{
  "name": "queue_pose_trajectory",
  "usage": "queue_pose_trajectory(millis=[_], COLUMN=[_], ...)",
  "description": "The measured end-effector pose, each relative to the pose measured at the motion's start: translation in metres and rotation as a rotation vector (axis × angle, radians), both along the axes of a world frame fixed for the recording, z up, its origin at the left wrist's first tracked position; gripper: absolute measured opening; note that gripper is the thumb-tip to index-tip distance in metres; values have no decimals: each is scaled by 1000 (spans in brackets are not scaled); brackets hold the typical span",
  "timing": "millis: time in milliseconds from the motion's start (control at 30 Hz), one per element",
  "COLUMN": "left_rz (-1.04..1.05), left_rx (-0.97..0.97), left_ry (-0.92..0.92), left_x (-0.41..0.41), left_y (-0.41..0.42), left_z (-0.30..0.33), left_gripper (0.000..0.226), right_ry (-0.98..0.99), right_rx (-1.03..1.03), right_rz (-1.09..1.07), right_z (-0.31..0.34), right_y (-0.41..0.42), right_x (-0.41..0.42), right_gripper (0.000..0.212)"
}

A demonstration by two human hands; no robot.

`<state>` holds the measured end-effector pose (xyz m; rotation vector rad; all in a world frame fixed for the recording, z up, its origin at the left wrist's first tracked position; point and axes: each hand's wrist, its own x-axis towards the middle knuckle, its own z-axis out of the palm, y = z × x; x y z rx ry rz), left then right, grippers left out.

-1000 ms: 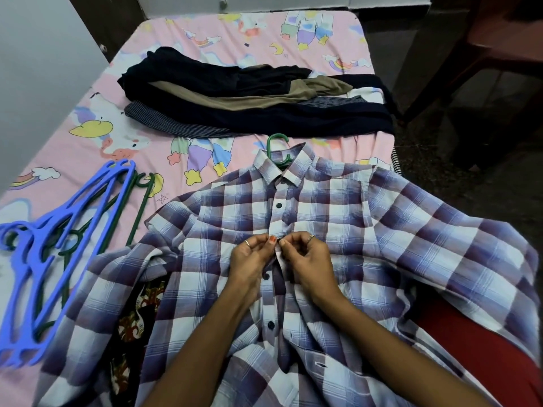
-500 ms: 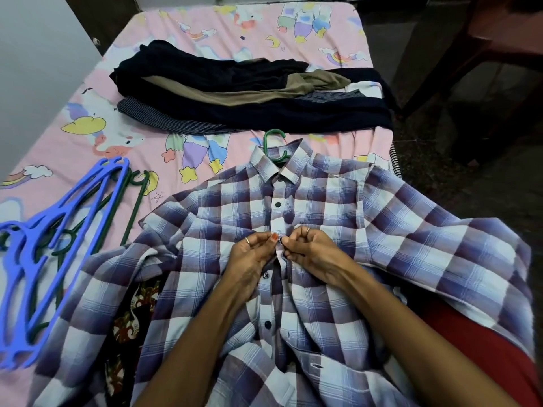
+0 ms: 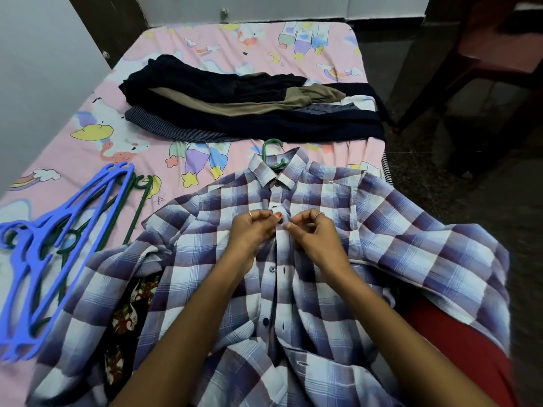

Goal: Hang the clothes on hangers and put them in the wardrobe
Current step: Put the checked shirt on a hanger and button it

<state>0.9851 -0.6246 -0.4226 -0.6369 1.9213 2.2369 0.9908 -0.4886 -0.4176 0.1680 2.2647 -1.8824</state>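
A purple-and-white plaid shirt (image 3: pixel 396 242) lies face up on the pink bed (image 3: pixel 205 51), spread toward me. A green hanger hook (image 3: pixel 271 154) sticks out of its collar; the rest of that hanger is hidden inside the shirt. My left hand (image 3: pixel 252 230) and my right hand (image 3: pixel 314 236) meet at the shirt's front placket, below the collar. Each pinches an edge of the placket around a dark button. Lower buttons on the placket are undone.
A pile of dark, tan and striped clothes (image 3: pixel 249 110) lies across the bed behind the shirt. Several blue and green hangers (image 3: pixel 55 251) lie at the left. A dark patterned garment (image 3: pixel 129 315) peeks from under the shirt. A red chair (image 3: pixel 484 54) stands at the right.
The view has tilted up, showing more of the bed's far end. My hands stay pinched together on the placket, working at the same button.
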Motion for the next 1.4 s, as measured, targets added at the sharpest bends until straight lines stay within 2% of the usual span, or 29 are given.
queue_pose_trajectory(millis=[100, 167, 233, 300, 367, 533, 633, 800, 900, 967, 1033, 1133, 1200, 1333, 1400], left_rz=[0, -4, -5, -10, -28, -122, -151, -132, -356, -602, -731, -708, -689, -628, -610], left_rx=[-66, -138, -215, -314, -455, -652, -715, -909, -1131, -1253, -1357, -1357, -1370, -1342, -1279], left_ry=[52, 70, 67, 57, 58, 107, 134, 231, 343, 235, 85, -31, -37, -51, -33], left_x=[-14, -25, -35, -42, -45, -31, -19, 7, 35, 48, 55, 59, 58, 59, 59], left_y=[6, 8, 9, 12, 13, 15, 12, 11, 7, 4, 1, 4, 10, 12, 7], left_z=[11, 17, 18, 15, 7, -18, -24, -7, 3, 0, -8, -11, -12, -12, -14], left_gripper=[3, 6, 10, 9, 9, 20, 19, 27, 17, 15, 21, 16, 15, 16, 11], right_ry=[182, 257, 243, 222, 215, 92, 97, 114, 120, 96, 61, 34, 14, -21, -25], right_rx=[138, 206, 315, 529, 699, 824, 902, 931, 942, 1006, 1085, 1205, 1282, 1337, 1345], right_rz=[-30, 43, 168, 263, 301, 334, 369, 358, 347, 366, 376, 376, 349, 337, 397], right_z=[19, 30, 30, 22, 10, -7, -17, -25, -27, -28, -29, -31, -30, -36, -32], right_y=[9, 10, 7, 5, 5, 0, -4, -3, -6, -9, -16, -33, -44, -57, -54], right_x=[13, 24, 34, 37, 36, 33, 39, 44, 43, 43, 45, 47, 49, 45, 42], right_gripper=[11, 16, 12, 7, 15, 41, 56, 54, 50, 47, 42, 35, 33, 13, 16])
